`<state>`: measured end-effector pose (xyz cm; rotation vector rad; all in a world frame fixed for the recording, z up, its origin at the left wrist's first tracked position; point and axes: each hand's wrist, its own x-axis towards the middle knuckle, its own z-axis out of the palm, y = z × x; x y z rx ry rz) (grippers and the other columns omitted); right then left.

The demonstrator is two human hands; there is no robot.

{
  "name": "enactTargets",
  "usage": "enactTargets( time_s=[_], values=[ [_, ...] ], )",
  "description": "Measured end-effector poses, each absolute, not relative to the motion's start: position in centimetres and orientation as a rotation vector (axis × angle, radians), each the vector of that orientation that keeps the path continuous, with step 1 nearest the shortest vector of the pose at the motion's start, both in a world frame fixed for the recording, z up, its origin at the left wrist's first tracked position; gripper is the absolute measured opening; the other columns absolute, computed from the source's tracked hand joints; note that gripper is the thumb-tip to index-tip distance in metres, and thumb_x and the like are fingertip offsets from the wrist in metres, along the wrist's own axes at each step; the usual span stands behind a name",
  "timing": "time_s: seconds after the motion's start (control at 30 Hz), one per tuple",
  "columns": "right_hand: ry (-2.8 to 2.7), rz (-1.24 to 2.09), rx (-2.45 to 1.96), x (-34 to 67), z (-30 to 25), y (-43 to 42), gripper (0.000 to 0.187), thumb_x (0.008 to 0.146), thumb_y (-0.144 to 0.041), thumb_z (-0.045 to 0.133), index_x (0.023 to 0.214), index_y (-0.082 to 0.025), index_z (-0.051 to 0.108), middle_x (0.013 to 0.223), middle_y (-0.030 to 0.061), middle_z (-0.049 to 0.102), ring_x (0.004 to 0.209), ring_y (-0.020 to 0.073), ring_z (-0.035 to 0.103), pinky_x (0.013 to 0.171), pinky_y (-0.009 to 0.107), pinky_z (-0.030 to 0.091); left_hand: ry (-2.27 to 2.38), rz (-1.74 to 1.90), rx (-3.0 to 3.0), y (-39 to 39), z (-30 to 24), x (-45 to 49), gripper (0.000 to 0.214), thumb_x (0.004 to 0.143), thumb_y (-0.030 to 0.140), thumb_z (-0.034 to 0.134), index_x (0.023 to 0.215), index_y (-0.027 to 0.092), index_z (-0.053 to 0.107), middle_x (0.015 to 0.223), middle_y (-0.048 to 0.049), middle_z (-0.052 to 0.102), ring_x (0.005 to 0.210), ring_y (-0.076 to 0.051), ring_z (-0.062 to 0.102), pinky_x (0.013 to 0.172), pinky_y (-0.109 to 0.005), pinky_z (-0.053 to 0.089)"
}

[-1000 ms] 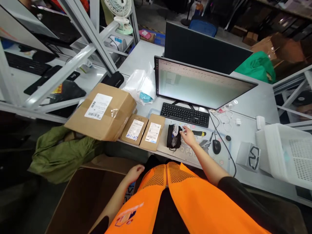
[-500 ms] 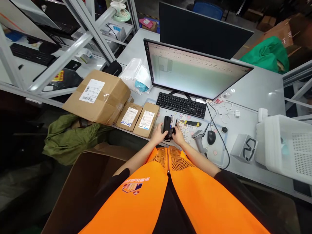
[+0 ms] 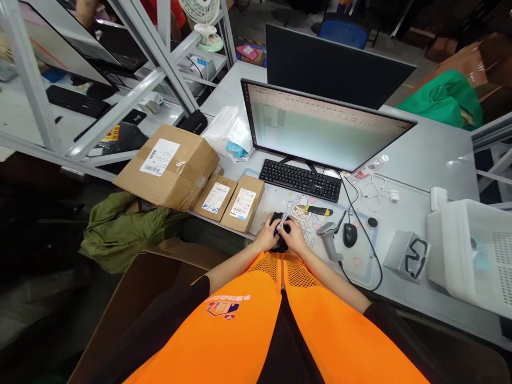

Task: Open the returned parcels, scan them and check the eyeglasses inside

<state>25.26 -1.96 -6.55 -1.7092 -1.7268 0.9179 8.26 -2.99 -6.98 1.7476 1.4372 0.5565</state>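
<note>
Both of my hands meet at the desk's front edge around a small black pouch-like item with a pale strip on it. My left hand grips its left side and my right hand grips its right side. The item rests on a printed desk mat in front of the black keyboard. Two small labelled cardboard parcels lie just to the left, beside a larger labelled box.
A lit monitor stands behind the keyboard. A handheld scanner, a mouse and a yellow-black cutter lie to the right. A white basket stands far right. An open brown carton sits below left, next to green cloth.
My left hand came up from my lap to the black item. Both hands closed on it and drew it toward the desk's front edge.
</note>
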Motion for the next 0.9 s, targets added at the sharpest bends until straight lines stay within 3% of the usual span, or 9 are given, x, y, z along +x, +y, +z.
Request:
enactTargets(
  time_s=[0.13,0.27,0.37,0.43,0.53,0.9],
  values=[
    [-1.674,0.885,-1.689,26.7,-6.2,0.0,0.031,0.091,-0.049,0.062,0.094,-0.021,0.073,0.131,0.0166,0.07,0.13,0.0323,0.061,0.114,0.051,0.046,1.516,0.601,1.797,-3.2,-6.3,8.5,0.032,0.091,0.016,0.06,0.121,0.024,0.068,0.166,-0.0135,0.037,0.145,-0.037,0.047,0.118,-0.058,0.043],
    [-1.518,0.877,-1.845,30.6,-5.4,1.6,0.033,0.089,-0.048,0.057,0.097,-0.02,0.072,0.111,0.0143,0.078,0.105,0.0309,0.071,0.101,0.049,0.054,1.462,0.753,1.849,-2.8,-5.1,7.7,0.018,0.089,0.015,0.06,0.101,0.021,0.071,0.157,-0.0133,0.049,0.147,-0.035,0.044,0.122,-0.054,0.039],
    [-1.41,0.878,-1.951,33.3,-4.6,2.6,0.031,0.086,-0.044,0.056,0.098,-0.019,0.072,0.104,0.0131,0.079,0.094,0.0293,0.073,0.094,0.046,0.057,1.389,0.878,1.773,-2.6,-3.9,7.2,0.02,0.088,0.014,0.057,0.101,0.022,0.069,0.14,-0.0135,0.063,0.138,-0.032,0.053,0.119,-0.05,0.042],
    [-1.379,0.881,-1.958,34.5,-4.3,2.8,0.032,0.085,-0.044,0.057,0.1,-0.019,0.072,0.103,0.0125,0.079,0.093,0.0285,0.073,0.092,0.045,0.057,1.338,0.899,1.636,-2.6,-3.2,7.0,0.02,0.091,0.018,0.054,0.106,0.022,0.068,0.121,-0.0118,0.072,0.121,-0.03,0.064,0.109,-0.047,0.05],
    [-1.313,0.905,-1.94,35.1,-4.1,2.2,0.036,0.084,-0.047,0.059,0.103,-0.019,0.071,0.101,0.0116,0.079,0.09,0.0271,0.074,0.088,0.043,0.059,1.338,0.895,1.43,-2.6,-2.6,6.7,0.017,0.097,0.028,0.051,0.106,0.022,0.064,0.101,-0.0075,0.074,0.099,-0.026,0.069,0.093,-0.04,0.055],
    [-0.883,1.017,-1.724,37.4,2.4,-2.3,0.047,0.078,-0.056,0.076,0.105,-0.017,0.07,0.093,0.0099,0.078,0.079,0.0236,0.074,0.078,0.04,0.061,1.306,1.172,1.147,-0.1,-1.4,6.1,0.016,0.091,0.032,0.054,0.102,0.023,0.06,0.101,-0.0041,0.069,0.099,-0.023,0.064,0.093,-0.032,0.051]
  ],
)
